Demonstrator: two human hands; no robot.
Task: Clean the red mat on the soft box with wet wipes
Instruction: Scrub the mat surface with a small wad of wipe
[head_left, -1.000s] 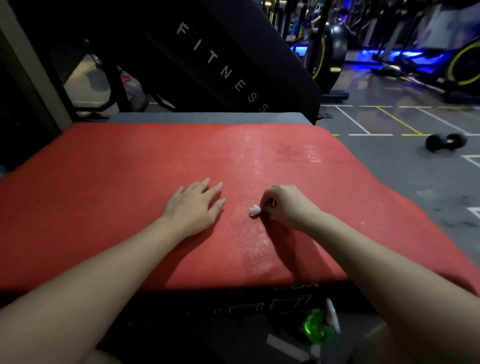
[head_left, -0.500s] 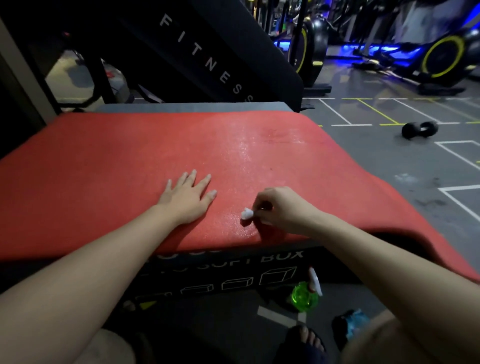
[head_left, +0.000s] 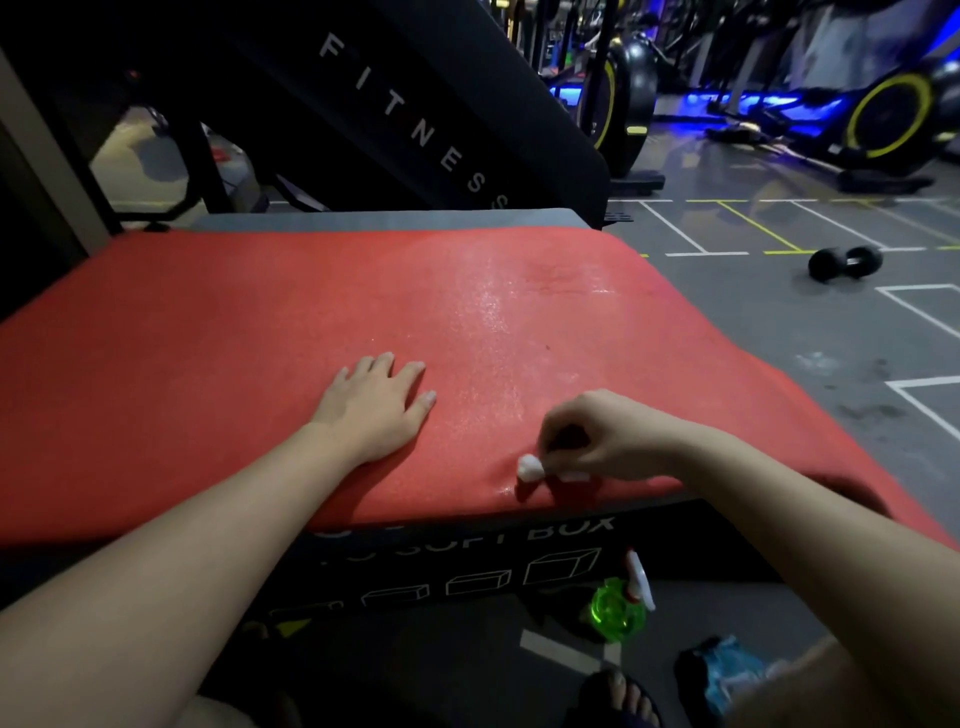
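Green spray bottle (head_left: 615, 608) on the floor (head_left: 779, 338) beside the soft box (head_left: 467, 566), contents unclear, red mat (head_left: 208, 364) lying atop the box, left hand (head_left: 376, 408) flat on it, right hand (head_left: 597, 439) pinching a balled wet wipe (head_left: 530, 467), now nearer the mat's front edge than before.

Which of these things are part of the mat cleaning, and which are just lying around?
In use: red mat, soft box, wet wipe pinched by right hand, left hand flat on mat.
Lying about: green spray bottle, dumbbell, exercise bike.

Bare red mat (head_left: 208, 374) stretches left and beyond the flat left hand (head_left: 371, 402).
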